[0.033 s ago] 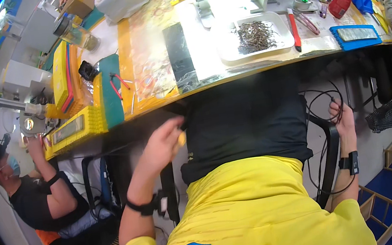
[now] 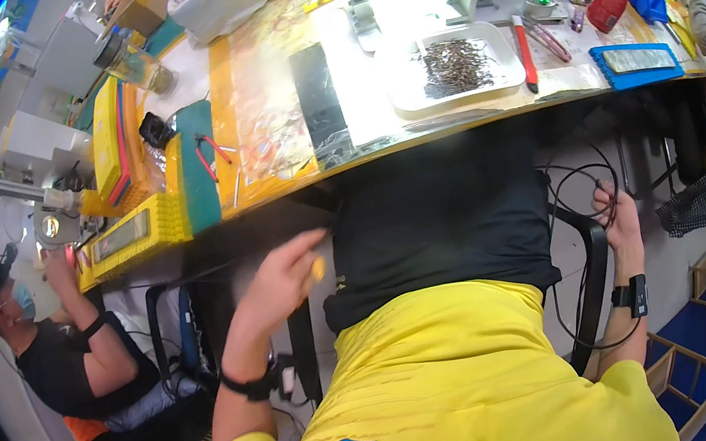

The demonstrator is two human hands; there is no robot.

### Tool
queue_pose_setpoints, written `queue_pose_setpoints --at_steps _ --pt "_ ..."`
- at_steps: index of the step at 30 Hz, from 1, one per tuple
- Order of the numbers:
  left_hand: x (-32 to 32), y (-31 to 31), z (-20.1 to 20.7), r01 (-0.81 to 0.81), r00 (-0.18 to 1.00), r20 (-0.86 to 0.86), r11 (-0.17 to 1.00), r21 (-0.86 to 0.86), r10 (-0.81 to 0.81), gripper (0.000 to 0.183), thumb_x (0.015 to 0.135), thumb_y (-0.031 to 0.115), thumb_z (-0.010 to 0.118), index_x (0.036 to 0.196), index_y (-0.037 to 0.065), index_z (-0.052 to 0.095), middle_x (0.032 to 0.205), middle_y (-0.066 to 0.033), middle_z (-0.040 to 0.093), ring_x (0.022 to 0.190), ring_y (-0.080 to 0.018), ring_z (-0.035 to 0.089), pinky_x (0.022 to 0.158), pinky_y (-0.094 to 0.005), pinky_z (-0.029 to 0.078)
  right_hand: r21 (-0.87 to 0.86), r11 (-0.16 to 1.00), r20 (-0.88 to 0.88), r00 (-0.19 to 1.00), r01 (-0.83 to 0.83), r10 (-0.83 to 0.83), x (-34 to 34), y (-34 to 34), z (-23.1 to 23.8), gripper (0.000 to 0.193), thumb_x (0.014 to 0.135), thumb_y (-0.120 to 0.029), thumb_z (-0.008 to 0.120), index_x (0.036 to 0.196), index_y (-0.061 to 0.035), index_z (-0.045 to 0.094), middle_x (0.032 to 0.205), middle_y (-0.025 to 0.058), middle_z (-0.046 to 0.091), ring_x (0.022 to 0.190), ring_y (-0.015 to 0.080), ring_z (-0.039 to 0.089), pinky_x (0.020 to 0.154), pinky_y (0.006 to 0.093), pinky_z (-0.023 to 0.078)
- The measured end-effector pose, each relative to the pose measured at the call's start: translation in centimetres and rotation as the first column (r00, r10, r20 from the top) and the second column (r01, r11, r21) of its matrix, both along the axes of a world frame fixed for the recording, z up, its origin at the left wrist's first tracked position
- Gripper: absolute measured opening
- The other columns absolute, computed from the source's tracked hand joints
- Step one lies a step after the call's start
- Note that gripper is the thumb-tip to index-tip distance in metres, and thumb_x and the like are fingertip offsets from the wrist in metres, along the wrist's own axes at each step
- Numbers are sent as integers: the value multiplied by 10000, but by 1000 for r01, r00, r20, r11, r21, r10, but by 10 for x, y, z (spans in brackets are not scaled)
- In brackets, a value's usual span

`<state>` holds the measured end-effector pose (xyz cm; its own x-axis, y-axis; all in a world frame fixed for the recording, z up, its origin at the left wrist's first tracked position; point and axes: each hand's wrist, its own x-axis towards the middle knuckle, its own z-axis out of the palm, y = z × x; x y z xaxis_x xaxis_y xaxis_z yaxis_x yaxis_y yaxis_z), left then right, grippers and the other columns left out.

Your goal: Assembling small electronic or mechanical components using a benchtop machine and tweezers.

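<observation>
Beside my left thigh, below the table edge, my left hand [image 2: 276, 282] is raised with its fingers closed. A small yellow-orange rounded piece [image 2: 317, 269] shows at its palm side; the rest of it is hidden, so its kind is unclear. Down at my right, next to the black chair armrest [image 2: 595, 247], my right hand [image 2: 620, 216] has its fingers curled round a thin black cable [image 2: 562, 166]. The cable hangs in loose loops and trails down past my wrist.
On the table ahead, a white tray [image 2: 514, 74] holds many small dark metal pieces. Near it lie a red-handled tool [image 2: 526, 59], tweezers [image 2: 550, 41] and a blue block [image 2: 636, 64]. Red-handled pliers [image 2: 207, 158] rest at the left. A seated person [image 2: 69, 365] works at my left.
My left hand has moved slightly down and to the left, with the yellow-orange piece still in it. My right hand stays on the cable. The view has shifted a little.
</observation>
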<state>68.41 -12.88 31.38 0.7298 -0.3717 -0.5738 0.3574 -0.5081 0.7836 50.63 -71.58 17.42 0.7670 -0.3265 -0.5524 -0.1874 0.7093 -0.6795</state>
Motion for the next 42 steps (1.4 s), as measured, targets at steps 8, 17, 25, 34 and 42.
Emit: queue_pose_setpoints --at_steps 8,17,25,34,42 --pt "-37 53 42 160 987 -64 961 225 -149 466 1072 19 532 1524 121 581 791 18 512 660 -76 409 602 -252 395 -172 969 -343 933 -179 112 -49 12 -20 121 1011 -131 611 890 -121 616 683 -63 521 468 37 381 419 212 280" --pt "-37 63 32 309 936 76 907 285 -343 488 1071 -25 509 1524 132 597 798 30 491 615 -53 342 566 -216 313 -60 992 -401 913 -110 77 -64 56 -18 149 968 -124 642 958 1 723 732 70 660 521 150 579 431 280 446" --pt "-53 44 40 123 986 94 983 133 -136 465 1091 27 482 1555 40 495 903 -70 672 705 -127 627 710 -280 543 -508 861 -365 912 -26 -188 -67 27 -37 230 1004 -150 589 1052 52 687 804 102 706 556 178 634 472 300 494" --pt "-10 30 78 358 903 161 905 229 -398 480 1105 44 481 1578 0 415 1185 -135 666 957 -198 722 870 -329 590 -892 418 90 975 170 -204 -46 -43 147 185 1132 -246 522 1147 -71 577 1162 122 758 949 116 688 787 250 529" --pt "33 -12 134 211 701 560 879 428 -441 368 1060 120 587 1407 -1 577 1235 -229 671 1127 -421 643 994 -420 517 -996 53 78 991 73 110 43 8 280 232 1136 -252 519 1180 -53 632 1104 58 722 890 71 607 797 197 452"
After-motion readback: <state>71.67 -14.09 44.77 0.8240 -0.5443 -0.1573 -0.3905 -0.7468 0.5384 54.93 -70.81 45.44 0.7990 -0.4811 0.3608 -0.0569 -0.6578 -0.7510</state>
